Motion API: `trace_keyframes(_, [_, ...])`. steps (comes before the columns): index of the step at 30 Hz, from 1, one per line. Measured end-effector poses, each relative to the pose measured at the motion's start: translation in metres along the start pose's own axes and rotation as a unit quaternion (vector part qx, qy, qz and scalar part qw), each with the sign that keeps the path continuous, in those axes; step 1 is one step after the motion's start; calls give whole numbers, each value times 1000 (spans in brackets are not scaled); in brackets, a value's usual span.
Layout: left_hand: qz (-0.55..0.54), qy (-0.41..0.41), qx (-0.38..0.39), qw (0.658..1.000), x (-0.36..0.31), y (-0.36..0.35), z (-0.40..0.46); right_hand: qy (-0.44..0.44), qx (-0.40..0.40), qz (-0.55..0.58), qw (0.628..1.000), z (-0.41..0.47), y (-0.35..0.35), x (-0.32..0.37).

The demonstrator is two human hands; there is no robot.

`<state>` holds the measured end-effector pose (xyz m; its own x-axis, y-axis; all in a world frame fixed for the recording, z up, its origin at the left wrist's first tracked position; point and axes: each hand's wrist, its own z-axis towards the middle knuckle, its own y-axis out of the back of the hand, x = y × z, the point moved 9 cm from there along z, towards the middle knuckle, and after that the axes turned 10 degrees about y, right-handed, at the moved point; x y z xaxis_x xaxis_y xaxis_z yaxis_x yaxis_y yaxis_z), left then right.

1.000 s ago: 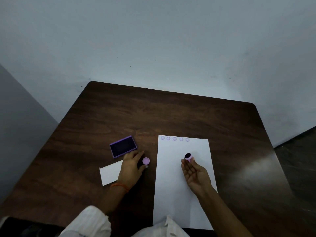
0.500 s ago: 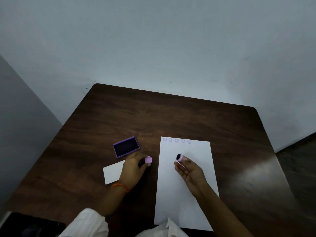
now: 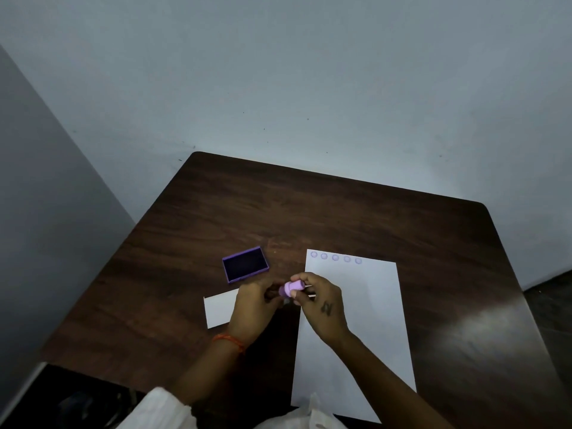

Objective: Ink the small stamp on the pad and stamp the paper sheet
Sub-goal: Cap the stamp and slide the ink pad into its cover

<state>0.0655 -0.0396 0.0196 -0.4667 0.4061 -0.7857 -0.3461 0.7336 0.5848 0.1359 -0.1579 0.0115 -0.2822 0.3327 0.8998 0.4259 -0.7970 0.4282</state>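
Observation:
Above the table, between the pad and the sheet, both my hands meet on the small purple stamp (image 3: 291,288). My right hand (image 3: 322,308) pinches its lighter purple end. My left hand (image 3: 253,308) grips the darker end, which its fingers mostly hide. The open purple ink pad (image 3: 245,264) with its dark surface lies just beyond my left hand. To the right lies the white paper sheet (image 3: 368,305), with a row of several round purple prints (image 3: 335,257) along its top edge.
A small white card (image 3: 218,308) lies partly under my left hand. The dark wooden table (image 3: 340,218) stands against a pale wall, and its right edge drops to a dark floor. White cloth shows at the bottom of the view.
My hands were apart, each holding a purple piece. The right hand has moved left off the sheet and the two pieces now meet between my fingertips.

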Motion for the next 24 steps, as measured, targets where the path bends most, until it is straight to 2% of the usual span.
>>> trace_keyframes(9, [-79,55,17,995,6,1,-1,-6,18,24,1000,3,-4,1])
trace_keyframes(19, [-159,78,37,984,10,3,0,-25,54,36,998,6,-6,0])
trace_keyframes(24, [-186,85,56,977,14,3,-1,-83,62,87,991,3,-7,-8])
